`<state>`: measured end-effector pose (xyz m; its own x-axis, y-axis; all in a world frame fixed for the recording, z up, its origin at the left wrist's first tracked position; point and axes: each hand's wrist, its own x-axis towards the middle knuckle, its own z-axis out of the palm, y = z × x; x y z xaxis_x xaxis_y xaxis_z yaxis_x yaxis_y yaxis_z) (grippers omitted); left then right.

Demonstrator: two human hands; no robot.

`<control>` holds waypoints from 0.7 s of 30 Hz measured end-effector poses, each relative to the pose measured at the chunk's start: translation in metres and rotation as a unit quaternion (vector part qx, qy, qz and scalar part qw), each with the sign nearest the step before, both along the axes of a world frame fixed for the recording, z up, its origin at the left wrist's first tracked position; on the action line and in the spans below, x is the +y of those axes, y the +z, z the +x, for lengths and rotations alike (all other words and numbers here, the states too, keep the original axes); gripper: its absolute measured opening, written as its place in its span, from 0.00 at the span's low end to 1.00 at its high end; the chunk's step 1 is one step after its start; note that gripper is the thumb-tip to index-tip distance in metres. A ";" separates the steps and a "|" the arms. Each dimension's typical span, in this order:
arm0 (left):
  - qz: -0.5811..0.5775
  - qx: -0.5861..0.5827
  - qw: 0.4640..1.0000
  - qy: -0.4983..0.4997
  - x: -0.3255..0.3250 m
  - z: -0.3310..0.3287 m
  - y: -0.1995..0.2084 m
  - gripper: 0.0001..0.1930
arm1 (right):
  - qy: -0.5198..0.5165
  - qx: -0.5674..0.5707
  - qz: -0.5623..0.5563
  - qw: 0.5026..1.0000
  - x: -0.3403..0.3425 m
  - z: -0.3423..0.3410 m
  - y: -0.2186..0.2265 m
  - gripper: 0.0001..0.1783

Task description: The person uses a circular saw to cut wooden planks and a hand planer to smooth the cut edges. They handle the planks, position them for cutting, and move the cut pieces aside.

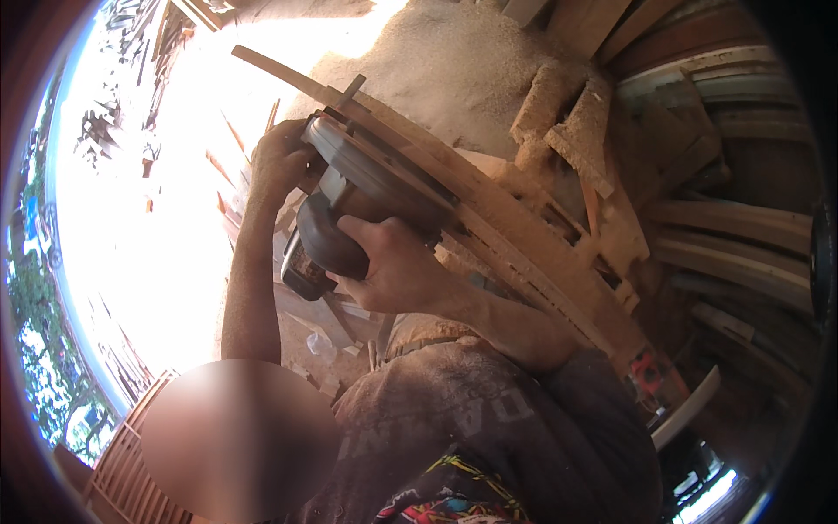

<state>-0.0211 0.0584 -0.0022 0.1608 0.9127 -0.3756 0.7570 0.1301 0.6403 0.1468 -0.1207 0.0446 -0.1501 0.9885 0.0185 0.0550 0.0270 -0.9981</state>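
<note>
We list: power tool [384,188], shell plastic by its look, smooth, with a dull sheen; its rear handle [330,240], dark plastic, smooth, softly shiny; long board [515,223], bare wood, matt, powdered with dust; sawdust heap [436,74], fine-grained, dry-looking, matt; offcuts [580,144], wood, rough, thickly dusted; stacked boards [733,223], bare wood, dull; shirt [559,437], dark cloth, matt, dusty; patterned fabric [454,489], printed cloth, its sheen beyond our telling
</note>
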 end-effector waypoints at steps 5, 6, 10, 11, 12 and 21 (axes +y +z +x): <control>-0.027 -0.035 0.999 0.012 0.012 -0.005 0.000 0.22 | 0.013 -0.033 0.002 0.999 0.012 -0.004 0.000 0.15; -0.032 -0.047 0.998 0.023 0.015 -0.005 0.001 0.21 | 0.010 -0.032 0.003 0.999 0.016 -0.006 0.001 0.15; -0.024 -0.033 0.999 0.021 0.021 -0.005 0.005 0.21 | 0.004 -0.025 -0.010 1.000 0.024 -0.010 0.002 0.15; -0.025 -0.037 0.999 0.021 0.021 -0.005 0.004 0.21 | 0.005 -0.023 -0.017 1.000 0.024 -0.011 0.001 0.14; -0.024 -0.044 0.999 0.023 0.024 -0.007 0.005 0.21 | 0.002 -0.026 -0.011 1.000 0.028 -0.014 0.000 0.14; -0.036 -0.097 0.994 0.030 0.027 -0.014 0.036 0.26 | -0.029 -0.039 0.045 0.998 0.024 -0.017 -0.002 0.14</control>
<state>-0.0352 0.0851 0.0338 0.1833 0.8945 -0.4077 0.6093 0.2221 0.7612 0.1298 -0.0965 0.0428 -0.0966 0.9904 0.0988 0.1372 0.1116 -0.9842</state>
